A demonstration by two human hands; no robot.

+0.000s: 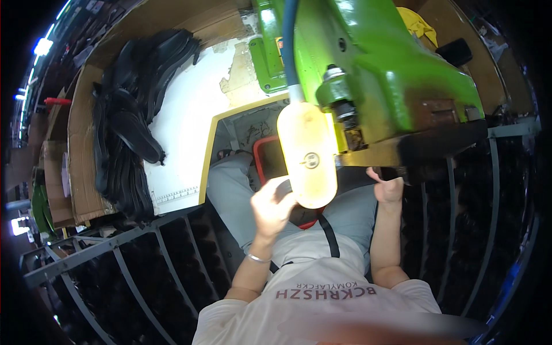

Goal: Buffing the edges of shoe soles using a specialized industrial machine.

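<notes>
At the far left of the frame, a stack of black rubber shoe soles (129,123) is lying heaped along a brown cardboard wall (80,167), spilling onto a white bench (190,109) whose surface is peeling near the top. Lower left, grey metal rack bars (132,253) are crossing over dark compartments. At centre, the person's left hand (271,206), a silver bangle (257,259) on its wrist, is curling its fingers around a dark flat piece (284,187) just behind a cream oblong lamp housing (307,154) that is hanging from a blue hose (289,40); the grip is closing on that piece, which is sitting above the lap, partly hidden by the lamp. A red metal frame (257,158) is showing beneath. Right of centre, the right hand (387,187) is reaching up beneath the dark underside of a large green press machine (391,69); whether its grip is closed on anything cannot be told. A yellow cloth (417,24) is lying at upper right.
</notes>
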